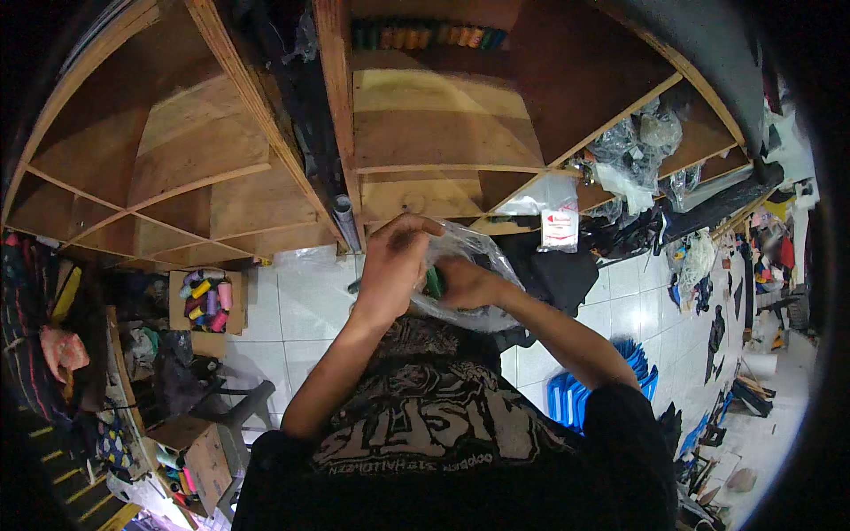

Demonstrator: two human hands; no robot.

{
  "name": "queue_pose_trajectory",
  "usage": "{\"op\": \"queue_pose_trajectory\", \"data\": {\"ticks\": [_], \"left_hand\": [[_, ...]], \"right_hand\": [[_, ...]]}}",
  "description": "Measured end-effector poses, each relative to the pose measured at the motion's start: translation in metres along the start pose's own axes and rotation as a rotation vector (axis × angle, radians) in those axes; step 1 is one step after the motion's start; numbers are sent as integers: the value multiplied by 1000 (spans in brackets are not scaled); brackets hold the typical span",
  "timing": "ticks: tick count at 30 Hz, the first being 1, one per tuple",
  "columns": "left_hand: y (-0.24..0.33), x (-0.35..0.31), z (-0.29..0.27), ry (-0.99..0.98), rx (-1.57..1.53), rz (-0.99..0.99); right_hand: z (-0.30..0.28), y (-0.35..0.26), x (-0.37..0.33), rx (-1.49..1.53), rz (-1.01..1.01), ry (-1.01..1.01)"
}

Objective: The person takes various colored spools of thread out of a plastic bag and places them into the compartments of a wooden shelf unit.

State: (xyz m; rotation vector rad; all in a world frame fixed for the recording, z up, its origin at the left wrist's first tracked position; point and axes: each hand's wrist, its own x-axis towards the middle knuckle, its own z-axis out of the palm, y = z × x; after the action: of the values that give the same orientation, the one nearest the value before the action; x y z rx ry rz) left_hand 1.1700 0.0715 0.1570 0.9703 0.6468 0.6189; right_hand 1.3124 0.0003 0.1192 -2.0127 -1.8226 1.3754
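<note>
In front of my chest is a clear plastic bag, its film crumpled and its mouth facing me. My left hand grips the bag's rim on the left, with the fingers bent over it. Inside the bag is my right hand, its fingers closed around a dark green thread spool. The bag's film and the hand partly cover this spool. Whatever else lies in the bag is hard to make out.
Wooden shelves rise ahead, with a row of thread spools on top and plastic-wrapped goods at right. A cardboard box of colourful spools stands left. Blue folded pieces lie on the tiled floor at right.
</note>
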Motion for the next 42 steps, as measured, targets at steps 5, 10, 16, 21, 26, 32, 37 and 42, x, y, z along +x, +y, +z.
{"op": "queue_pose_trajectory", "data": {"ticks": [5,10,16,21,26,32,37,42], "left_hand": [[7,2,9,-18,-28,-19],[-12,4,-4,91,-36,-53],[-8,-2,-9,122,-16,50],[-3,-9,-23,233,-53,-5],[-5,-11,-28,311,-22,61],[-6,-17,-30,309,-63,-10],[-16,-16,-35,286,-52,-36],[-20,-11,-33,272,-51,-20]], "right_hand": [[-30,10,-57,253,-373,180],[-110,-29,-64,-143,-320,719],[-147,9,40,-644,-243,1024],[-147,37,91,-642,-285,1123],[-147,47,99,-506,-289,1141],[-148,41,99,-489,-203,1090],[-149,32,101,-598,-132,1133],[-153,34,104,-569,-104,1090]]}}
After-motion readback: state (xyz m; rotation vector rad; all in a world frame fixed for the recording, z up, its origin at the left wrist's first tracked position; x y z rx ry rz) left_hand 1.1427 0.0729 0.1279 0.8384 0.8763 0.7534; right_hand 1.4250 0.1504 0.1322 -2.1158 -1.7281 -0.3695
